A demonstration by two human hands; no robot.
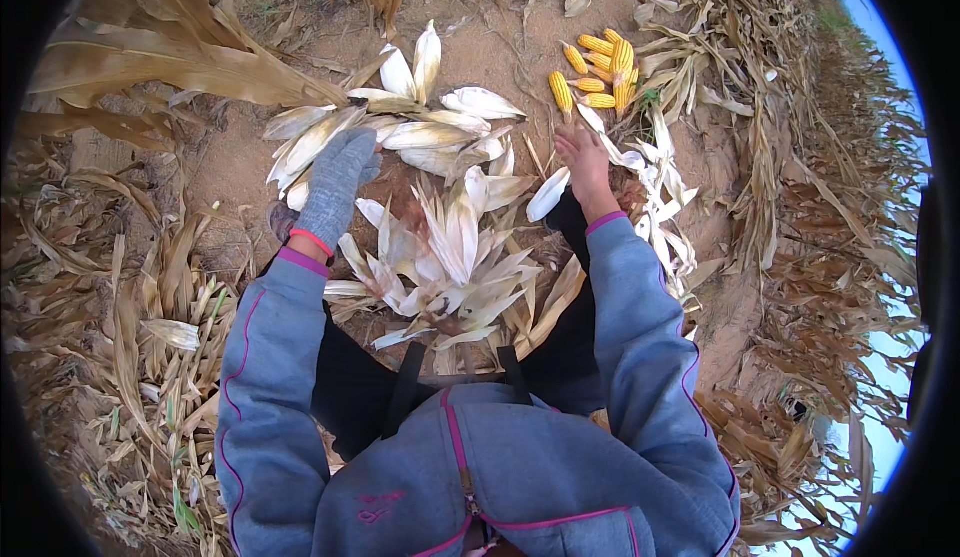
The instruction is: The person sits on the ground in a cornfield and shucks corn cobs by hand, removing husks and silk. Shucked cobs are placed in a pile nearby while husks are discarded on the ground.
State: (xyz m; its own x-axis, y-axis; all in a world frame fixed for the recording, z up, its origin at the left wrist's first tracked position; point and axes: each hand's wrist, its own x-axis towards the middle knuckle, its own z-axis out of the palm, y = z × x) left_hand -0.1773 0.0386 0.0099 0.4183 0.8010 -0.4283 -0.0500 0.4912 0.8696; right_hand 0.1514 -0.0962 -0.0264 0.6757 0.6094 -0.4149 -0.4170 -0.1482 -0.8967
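My left hand [341,172], in a grey knit glove, is at the left edge of a pile of unshucked corn ears [435,133] in pale husks. Its fingers are bent over the husks, and whether they grip an ear is hidden. My right hand [583,153] is bare, with its fingers spread and nothing visible in it. Just beyond its fingertips lies a husked yellow corn cob [560,92], beside a heap of several more yellow cobs [621,66]. Loose peeled husks [457,257] are piled between my legs.
More stripped husks [664,189] lie right of my right hand. Dry corn stalks and leaves [757,137] cover the ground at the right, and leaf litter [180,302] lies at the left. A broad dry corn leaf [180,69] reaches in from the upper left. Bare soil [495,47] shows ahead.
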